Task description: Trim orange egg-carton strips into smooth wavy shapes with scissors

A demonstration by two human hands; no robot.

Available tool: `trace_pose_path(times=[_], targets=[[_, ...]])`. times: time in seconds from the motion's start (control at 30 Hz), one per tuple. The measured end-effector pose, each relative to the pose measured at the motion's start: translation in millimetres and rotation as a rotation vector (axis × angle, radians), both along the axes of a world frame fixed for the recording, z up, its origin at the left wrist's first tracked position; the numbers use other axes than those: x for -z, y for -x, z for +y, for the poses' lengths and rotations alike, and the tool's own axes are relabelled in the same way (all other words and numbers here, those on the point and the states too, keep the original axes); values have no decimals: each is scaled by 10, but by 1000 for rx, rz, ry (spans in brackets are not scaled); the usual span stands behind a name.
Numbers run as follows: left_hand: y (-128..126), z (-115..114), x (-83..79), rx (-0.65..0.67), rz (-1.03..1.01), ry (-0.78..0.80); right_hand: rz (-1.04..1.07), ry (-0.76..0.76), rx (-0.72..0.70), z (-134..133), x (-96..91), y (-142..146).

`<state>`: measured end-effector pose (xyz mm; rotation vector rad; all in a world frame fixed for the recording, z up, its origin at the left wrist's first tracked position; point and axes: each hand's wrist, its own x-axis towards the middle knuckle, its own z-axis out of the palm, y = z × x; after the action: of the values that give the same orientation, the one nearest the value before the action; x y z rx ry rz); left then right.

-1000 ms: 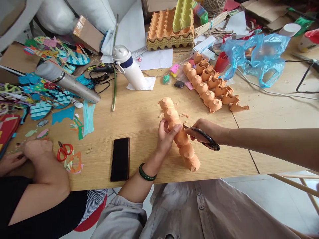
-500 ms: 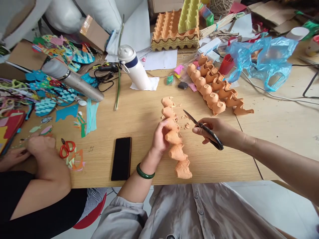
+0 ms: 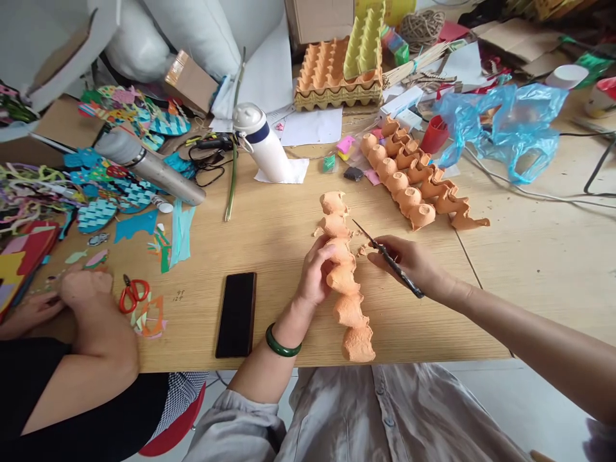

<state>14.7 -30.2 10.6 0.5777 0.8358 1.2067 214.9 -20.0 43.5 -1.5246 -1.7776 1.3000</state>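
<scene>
A wood-grained table (image 3: 279, 237) with a dark seam (image 3: 469, 260) stands above a pale floor (image 3: 514, 410). A red seat (image 3: 177, 428) shows at lower left.

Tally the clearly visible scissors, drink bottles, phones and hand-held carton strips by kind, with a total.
Scissors: 2 (black pair in the right hand; red-handled pair on the table)
Drink bottles: 2 (white bottle, silver bottle)
Phones: 1 (black phone)
Held strips: 1 (orange carton strip, left hand)
Total: 6
</scene>
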Motion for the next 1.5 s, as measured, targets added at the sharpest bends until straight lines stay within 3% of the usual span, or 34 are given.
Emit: trace_pose_path(times=[0.1,0.3,0.5,0.8,1.0,1.13,1.2,1.3,1.5], targets=[[-13,-18,-3,-40,80,-87,-49,-150,87,10,55,56],[-55,-87,-7,-126,202,-237,-96,-124,64,-5,-66,144],[-98,-164,33,-156,244,-374,-378,-256,25,-101,-230,233],[-181,-251,-30,-280,319,-470,-759,-327,-211,-165,-496,348],[-158,-204,18,-236,251,-417,-847,-270,-280,-115,-588,365],[-84,-106,-36,-276,54,-71,-883,-296,-329,-128,-493,312],[-53,-76,-89,-245,49,40,-924,-328,-345,-143,-456,277],[-31,-70,-155,-169,61,15,-969,-326,-334,-144,-464,227],[-68,-98,-181,-163,-2,-24,-873,-183,-328,-112,-590,191]])
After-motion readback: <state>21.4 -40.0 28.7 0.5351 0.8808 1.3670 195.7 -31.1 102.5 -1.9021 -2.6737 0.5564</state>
